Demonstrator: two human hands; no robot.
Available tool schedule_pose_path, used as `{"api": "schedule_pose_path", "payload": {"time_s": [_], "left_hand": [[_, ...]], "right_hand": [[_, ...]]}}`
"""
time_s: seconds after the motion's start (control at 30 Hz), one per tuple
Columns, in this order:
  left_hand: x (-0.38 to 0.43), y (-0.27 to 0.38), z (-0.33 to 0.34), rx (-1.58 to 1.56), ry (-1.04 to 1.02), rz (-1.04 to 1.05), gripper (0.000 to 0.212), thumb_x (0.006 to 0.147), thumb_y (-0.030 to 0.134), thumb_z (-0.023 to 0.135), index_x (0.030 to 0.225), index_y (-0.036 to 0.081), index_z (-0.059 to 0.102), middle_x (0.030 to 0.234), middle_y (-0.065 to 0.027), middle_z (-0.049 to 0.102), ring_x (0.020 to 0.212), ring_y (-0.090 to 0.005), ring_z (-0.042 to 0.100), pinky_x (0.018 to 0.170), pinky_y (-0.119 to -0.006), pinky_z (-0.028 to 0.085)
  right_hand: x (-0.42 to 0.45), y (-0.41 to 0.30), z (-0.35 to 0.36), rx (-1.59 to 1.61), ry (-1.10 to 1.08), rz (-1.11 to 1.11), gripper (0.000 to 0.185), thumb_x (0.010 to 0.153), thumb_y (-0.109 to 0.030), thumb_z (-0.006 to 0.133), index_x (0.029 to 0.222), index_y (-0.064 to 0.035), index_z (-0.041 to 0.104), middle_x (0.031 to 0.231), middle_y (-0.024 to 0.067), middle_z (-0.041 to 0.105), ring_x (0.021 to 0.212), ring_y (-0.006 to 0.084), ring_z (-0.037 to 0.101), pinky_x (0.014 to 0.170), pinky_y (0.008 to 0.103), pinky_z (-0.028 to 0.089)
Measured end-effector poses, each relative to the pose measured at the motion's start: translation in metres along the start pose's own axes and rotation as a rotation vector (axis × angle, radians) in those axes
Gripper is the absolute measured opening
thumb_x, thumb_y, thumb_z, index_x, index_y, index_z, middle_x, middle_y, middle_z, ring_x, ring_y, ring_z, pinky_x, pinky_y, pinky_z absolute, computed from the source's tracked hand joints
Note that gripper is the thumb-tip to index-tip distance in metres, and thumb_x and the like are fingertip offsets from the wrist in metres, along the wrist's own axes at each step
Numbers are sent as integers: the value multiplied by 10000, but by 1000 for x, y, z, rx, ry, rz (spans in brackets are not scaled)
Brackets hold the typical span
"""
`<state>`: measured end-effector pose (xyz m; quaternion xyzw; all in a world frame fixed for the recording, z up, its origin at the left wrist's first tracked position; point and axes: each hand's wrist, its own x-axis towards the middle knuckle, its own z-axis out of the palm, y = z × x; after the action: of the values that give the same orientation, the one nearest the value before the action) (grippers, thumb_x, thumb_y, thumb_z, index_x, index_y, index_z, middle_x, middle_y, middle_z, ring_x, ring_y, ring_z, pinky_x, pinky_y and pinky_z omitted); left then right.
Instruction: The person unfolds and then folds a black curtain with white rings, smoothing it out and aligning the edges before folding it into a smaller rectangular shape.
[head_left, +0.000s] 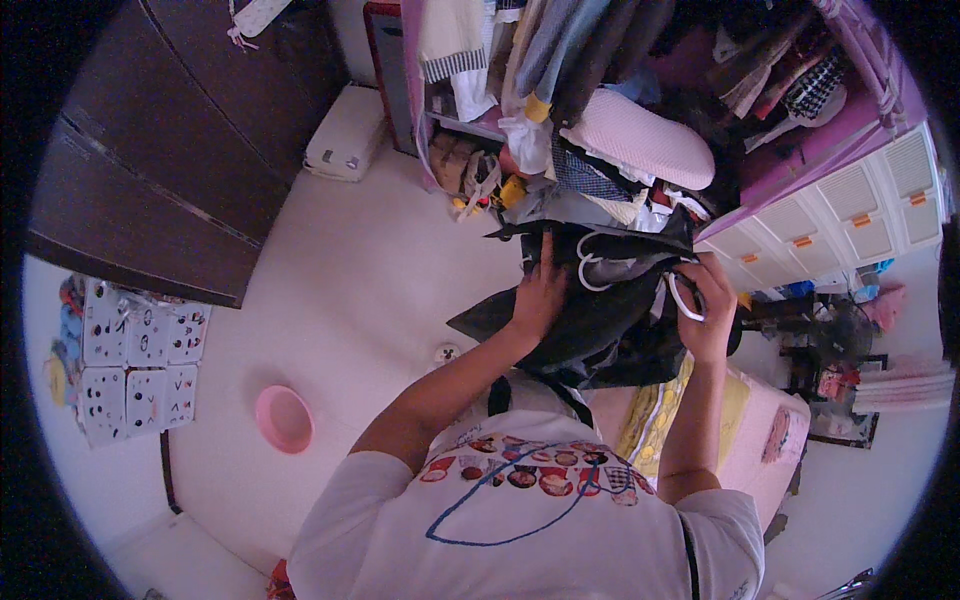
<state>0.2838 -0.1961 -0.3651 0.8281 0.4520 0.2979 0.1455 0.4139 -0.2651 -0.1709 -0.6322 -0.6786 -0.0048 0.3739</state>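
A black bag with white loop handles lies before me, its upper part spread beneath both hands. My left hand rests on its left part with the fingers extended; whether it pinches the material cannot be told. On the right side, my right hand is closed around the bag's edge beside a white curved handle. Another white handle shows between my hands. The bag's inside is mostly hidden in dark folds.
Hanging clothes and a pink pillow fill a purple-framed rack ahead. White drawers stand at right, a bed behind them. A pink basin sits on the floor at left, and a white case stands by the dark wardrobe.
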Motion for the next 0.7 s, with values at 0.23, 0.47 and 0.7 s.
{"api": "schedule_pose_path", "payload": {"time_s": [0.23,0.47,0.7], "left_hand": [[-12,-17,-8,184,1,-96,209,702,36,446,903,45,501,1244,-204,180,635,-259,538,491,-320,462],[-7,-22,3,215,-14,-200,315,747,47,411,1060,26,386,1224,-220,207,547,-262,526,474,-320,465],[-22,-73,-9,-64,52,-53,267,703,53,491,963,18,441,1200,-145,258,682,-288,527,555,-347,456]], "right_hand": [[2,4,-3,9,21,-19,153,603,20,554,750,3,515,724,105,478,657,240,487,582,267,389],[8,-2,6,-53,45,-69,136,615,11,547,747,4,514,723,111,487,658,252,500,579,279,394],[2,-3,4,41,24,9,153,606,30,512,758,16,516,839,138,504,781,267,504,683,276,381]]}}
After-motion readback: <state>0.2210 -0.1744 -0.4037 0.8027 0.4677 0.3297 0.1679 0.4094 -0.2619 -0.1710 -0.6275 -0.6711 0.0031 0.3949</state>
